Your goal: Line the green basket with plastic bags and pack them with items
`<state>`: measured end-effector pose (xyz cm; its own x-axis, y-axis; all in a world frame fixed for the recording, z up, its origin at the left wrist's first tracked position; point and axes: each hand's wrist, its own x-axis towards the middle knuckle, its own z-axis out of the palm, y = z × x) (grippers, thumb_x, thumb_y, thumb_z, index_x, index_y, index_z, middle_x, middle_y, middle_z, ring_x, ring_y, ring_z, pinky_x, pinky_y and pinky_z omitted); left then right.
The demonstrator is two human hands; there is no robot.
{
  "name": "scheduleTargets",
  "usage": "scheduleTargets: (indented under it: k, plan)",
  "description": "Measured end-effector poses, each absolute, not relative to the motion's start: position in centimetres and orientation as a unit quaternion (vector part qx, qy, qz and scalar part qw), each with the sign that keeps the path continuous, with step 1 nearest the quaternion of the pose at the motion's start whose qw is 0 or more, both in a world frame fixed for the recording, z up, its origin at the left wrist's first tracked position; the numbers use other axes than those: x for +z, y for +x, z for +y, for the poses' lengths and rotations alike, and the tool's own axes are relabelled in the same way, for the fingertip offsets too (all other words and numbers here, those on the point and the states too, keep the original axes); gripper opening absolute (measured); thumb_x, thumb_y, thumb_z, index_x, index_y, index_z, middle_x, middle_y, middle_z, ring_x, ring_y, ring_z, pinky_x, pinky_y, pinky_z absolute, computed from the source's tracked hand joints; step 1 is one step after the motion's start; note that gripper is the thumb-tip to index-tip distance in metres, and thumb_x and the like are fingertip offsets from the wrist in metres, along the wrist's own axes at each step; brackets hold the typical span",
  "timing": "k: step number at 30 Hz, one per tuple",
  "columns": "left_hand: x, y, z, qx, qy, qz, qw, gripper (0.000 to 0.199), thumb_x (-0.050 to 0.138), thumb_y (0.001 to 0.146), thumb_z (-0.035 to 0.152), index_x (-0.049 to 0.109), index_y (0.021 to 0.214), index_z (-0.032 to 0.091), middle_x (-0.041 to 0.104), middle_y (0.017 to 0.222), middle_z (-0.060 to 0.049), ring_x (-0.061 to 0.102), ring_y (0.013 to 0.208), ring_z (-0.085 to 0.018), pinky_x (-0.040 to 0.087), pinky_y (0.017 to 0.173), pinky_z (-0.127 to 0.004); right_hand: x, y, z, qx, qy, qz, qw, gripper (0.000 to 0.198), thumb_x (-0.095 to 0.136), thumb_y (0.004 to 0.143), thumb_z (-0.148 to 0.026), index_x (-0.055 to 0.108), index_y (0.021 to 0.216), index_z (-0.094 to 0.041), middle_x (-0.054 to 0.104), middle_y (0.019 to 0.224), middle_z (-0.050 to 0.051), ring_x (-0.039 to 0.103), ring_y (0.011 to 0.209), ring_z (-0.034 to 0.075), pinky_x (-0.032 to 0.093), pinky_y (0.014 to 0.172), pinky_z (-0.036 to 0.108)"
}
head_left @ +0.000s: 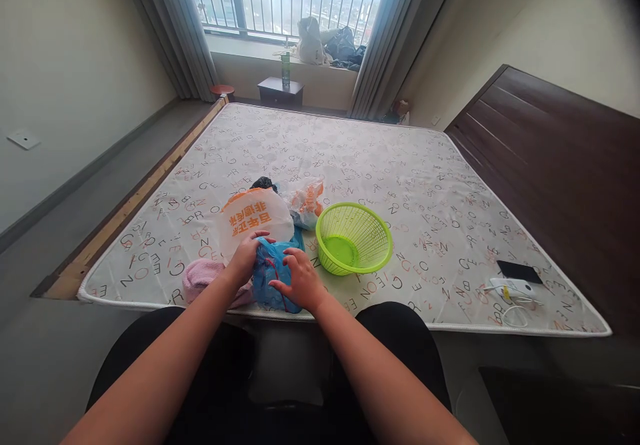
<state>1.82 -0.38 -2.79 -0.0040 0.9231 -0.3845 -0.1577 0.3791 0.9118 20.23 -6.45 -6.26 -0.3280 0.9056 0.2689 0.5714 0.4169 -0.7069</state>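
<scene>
A blue plastic bag (270, 290) with a red marking lies at the near edge of the mattress. My left hand (244, 257) grips the bag's upper left edge between thumb and fingers. Over its right side is my right hand (303, 281), thumb and fingers apart; whether the fingertips touch the plastic is hard to see. Beyond the bag lies a white plastic bag (260, 217) with orange print. A pink cloth (201, 277) sits left of my left hand. To the right of my hands stands a green plastic basket (354, 238), nothing visible inside it.
Behind the white bag are a crumpled printed bag (306, 200) and a black bag (263, 183). The letter-patterned mattress (440, 218) bears a white device with a cable (515, 290) and a dark flat object (519, 271) at right. A wooden headboard (550, 138) rises on the right.
</scene>
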Motion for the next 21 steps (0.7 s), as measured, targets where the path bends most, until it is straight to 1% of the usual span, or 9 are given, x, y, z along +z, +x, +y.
scheduleTargets:
  k: [3, 5, 7, 9, 11, 13, 17, 19, 21]
  plan:
    - [-2.3, 2.3, -0.8, 0.414, 0.352, 0.549, 0.635, 0.053, 0.066, 0.071, 0.032, 0.060, 0.121, 0.019, 0.076, 0.109, -0.010, 0.068, 0.069, -0.017, 0.052, 0.056, -0.026, -6.6, 19.8, -6.4, 0.250, -0.489, -0.774, 0.314, 0.026, 0.074, 0.088, -0.031, 0.064, 0.111, -0.023, 0.053, 0.146, 0.015, 0.046, 0.141, 0.032, 0.043, 0.116, 0.052]
    - [-2.1, 2.4, -1.0, 0.393, 0.374, 0.543, 0.640, 0.056, 0.068, 0.073, 0.034, 0.060, 0.126, 0.019, 0.074, 0.116, -0.012, 0.069, 0.071, -0.017, 0.052, 0.054, -0.025, -7.0, 19.8, -6.2, 0.262, -0.496, -0.767, 0.310, 0.013, 0.064, 0.094, -0.023, 0.066, 0.107, -0.023, 0.057, 0.141, 0.014, 0.054, 0.131, 0.029, 0.046, 0.111, 0.048]
    - [-2.3, 2.4, -1.2, 0.376, 0.409, 0.529, 0.641, 0.060, 0.069, 0.076, 0.036, 0.058, 0.133, 0.021, 0.070, 0.128, -0.013, 0.071, 0.082, -0.019, 0.054, 0.058, -0.025, -7.2, 19.9, -5.9, 0.274, -0.508, -0.748, 0.326, 0.012, 0.055, 0.098, -0.022, 0.065, 0.104, -0.022, 0.062, 0.130, 0.013, 0.060, 0.119, 0.026, 0.049, 0.106, 0.044]
    - [-2.7, 2.3, -1.3, 0.368, 0.459, 0.506, 0.631, 0.067, 0.071, 0.077, 0.038, 0.054, 0.140, 0.023, 0.064, 0.139, -0.013, 0.071, 0.098, -0.022, 0.059, 0.068, -0.028, -7.1, 20.2, -5.6, 0.277, -0.529, -0.718, 0.357, 0.017, 0.048, 0.102, -0.025, 0.064, 0.102, -0.022, 0.064, 0.119, 0.012, 0.062, 0.112, 0.025, 0.049, 0.103, 0.042]
    - [-3.3, 2.4, -1.5, 0.369, 0.515, 0.491, 0.598, 0.074, 0.072, 0.077, 0.039, 0.051, 0.146, 0.024, 0.058, 0.146, -0.013, 0.068, 0.114, -0.026, 0.060, 0.086, -0.036, -6.9, 20.5, -5.3, 0.275, -0.548, -0.689, 0.386, 0.022, 0.042, 0.104, -0.027, 0.063, 0.100, -0.022, 0.063, 0.114, 0.012, 0.061, 0.109, 0.024, 0.048, 0.101, 0.040]
    - [-3.9, 2.8, -1.9, 0.366, 0.559, 0.494, 0.556, 0.080, 0.072, 0.080, 0.043, 0.044, 0.152, 0.025, 0.051, 0.154, -0.014, 0.062, 0.127, -0.030, 0.056, 0.100, -0.043, -6.5, 20.8, -5.2, 0.278, -0.558, -0.667, 0.407, 0.025, 0.037, 0.105, -0.027, 0.061, 0.096, -0.022, 0.062, 0.110, 0.011, 0.060, 0.106, 0.024, 0.048, 0.100, 0.039]
    - [-4.7, 4.0, -3.5, 0.326, 0.650, 0.503, 0.467, 0.101, 0.079, 0.078, 0.049, 0.029, 0.162, 0.027, 0.037, 0.165, -0.016, 0.044, 0.147, -0.036, 0.047, 0.112, -0.048, -6.2, 21.1, -5.0, 0.281, -0.575, -0.639, 0.426, 0.027, 0.036, 0.105, -0.031, 0.055, 0.087, -0.024, 0.060, 0.098, 0.008, 0.056, 0.097, 0.023, 0.047, 0.094, 0.038]
    - [-5.2, 4.4, -4.0, 0.310, 0.679, 0.504, 0.434, 0.108, 0.083, 0.075, 0.046, 0.025, 0.164, 0.025, 0.039, 0.162, -0.018, 0.049, 0.142, -0.035, 0.046, 0.113, -0.049, -6.2, 21.2, -4.9, 0.277, -0.588, -0.628, 0.429, 0.029, 0.035, 0.105, -0.034, 0.052, 0.083, -0.024, 0.059, 0.095, 0.007, 0.055, 0.094, 0.023, 0.047, 0.092, 0.038]
    - [-5.7, 4.5, -4.1, 0.291, 0.677, 0.513, 0.440, 0.108, 0.080, 0.077, 0.041, 0.021, 0.165, 0.024, 0.046, 0.156, -0.020, 0.066, 0.118, -0.028, 0.052, 0.104, -0.046, -6.2, 21.5, -4.8, 0.268, -0.604, -0.611, 0.436, 0.031, 0.035, 0.105, -0.036, 0.052, 0.082, -0.025, 0.059, 0.093, 0.007, 0.055, 0.093, 0.023, 0.045, 0.091, 0.038]
